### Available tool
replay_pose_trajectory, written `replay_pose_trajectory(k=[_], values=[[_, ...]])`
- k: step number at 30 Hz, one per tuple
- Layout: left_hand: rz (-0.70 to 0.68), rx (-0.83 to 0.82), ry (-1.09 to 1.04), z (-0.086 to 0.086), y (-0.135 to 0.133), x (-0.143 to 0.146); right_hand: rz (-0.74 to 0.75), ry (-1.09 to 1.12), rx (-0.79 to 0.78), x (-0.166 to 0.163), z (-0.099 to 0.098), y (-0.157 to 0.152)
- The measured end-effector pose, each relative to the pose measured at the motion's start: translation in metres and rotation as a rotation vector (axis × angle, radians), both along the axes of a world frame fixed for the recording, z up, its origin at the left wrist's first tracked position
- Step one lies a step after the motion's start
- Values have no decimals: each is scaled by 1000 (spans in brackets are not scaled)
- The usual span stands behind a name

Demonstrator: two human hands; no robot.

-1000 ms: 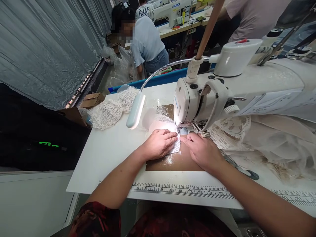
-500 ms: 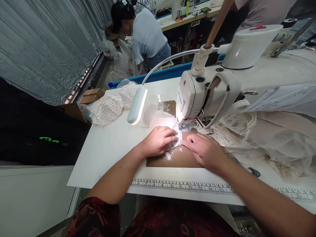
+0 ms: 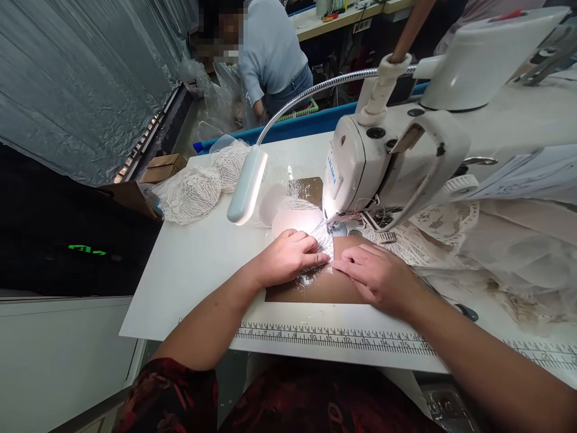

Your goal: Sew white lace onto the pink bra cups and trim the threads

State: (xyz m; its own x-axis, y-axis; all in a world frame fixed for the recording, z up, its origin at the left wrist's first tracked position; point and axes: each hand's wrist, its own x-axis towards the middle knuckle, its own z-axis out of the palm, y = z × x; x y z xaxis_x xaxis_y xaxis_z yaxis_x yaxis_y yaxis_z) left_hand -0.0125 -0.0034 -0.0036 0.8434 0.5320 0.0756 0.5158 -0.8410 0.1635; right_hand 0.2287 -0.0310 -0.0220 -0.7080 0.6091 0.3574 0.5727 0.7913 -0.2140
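White lace fabric (image 3: pixel 325 240) lies beneath the needle area of a white sewing machine (image 3: pixel 349 168), joined to a smooth pale cup-shaped piece (image 3: pixel 295 221). My left hand (image 3: pixel 291 255) rests on it from the left, fingers curled, thumb stretched along the lace toward its near edge. From the right, my right hand (image 3: pixel 376 270) has its fingers closed together, fingertips at the lace's near right edge. What lies under its fingertips is partly hidden. Both hands are just in front of the presser foot, over a brown plate (image 3: pixel 315 294) with a shiny film.
Lace cups (image 3: pixel 192 195) lie at the table's left. A lamp (image 3: pixel 247 186) on a bendable neck hangs left of the machine. Lace and sheer fabric (image 3: pixel 518 252) pile up at right, near a dark-handled tool (image 3: pixel 466 311). A printed ruler (image 3: pixel 315 337) runs along the front edge. A person (image 3: pixel 274 54) bends beyond the table.
My left thumb has reached further toward the lace's near right corner, close to my right fingertips. My right hand stays almost in place. The view has shifted slightly.
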Motion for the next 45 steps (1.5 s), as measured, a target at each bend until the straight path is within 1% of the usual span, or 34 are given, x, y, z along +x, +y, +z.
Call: replay_pose_trajectory(k=[8,13,17,20,27,34,38,45], values=[[-1,-32,64,4,-1,1,-6,44,-11,-1,3,-1],[-5,-23,61,3,-1,0,-44,95,-2,-2,3,-2],[-4,-5,35,2,-1,1,-51,30,31,-5,3,-2],[24,17,8,3,-1,4,-49,-4,61,-6,3,-2],[90,50,94,6,2,14,-54,-12,51,-5,4,-2],[84,82,111,3,5,15,-75,-18,47,-6,3,0],[90,83,89,2,7,14,-131,-65,68,-6,1,2],[95,37,34,2,12,12,-284,-146,114,-14,2,7]])
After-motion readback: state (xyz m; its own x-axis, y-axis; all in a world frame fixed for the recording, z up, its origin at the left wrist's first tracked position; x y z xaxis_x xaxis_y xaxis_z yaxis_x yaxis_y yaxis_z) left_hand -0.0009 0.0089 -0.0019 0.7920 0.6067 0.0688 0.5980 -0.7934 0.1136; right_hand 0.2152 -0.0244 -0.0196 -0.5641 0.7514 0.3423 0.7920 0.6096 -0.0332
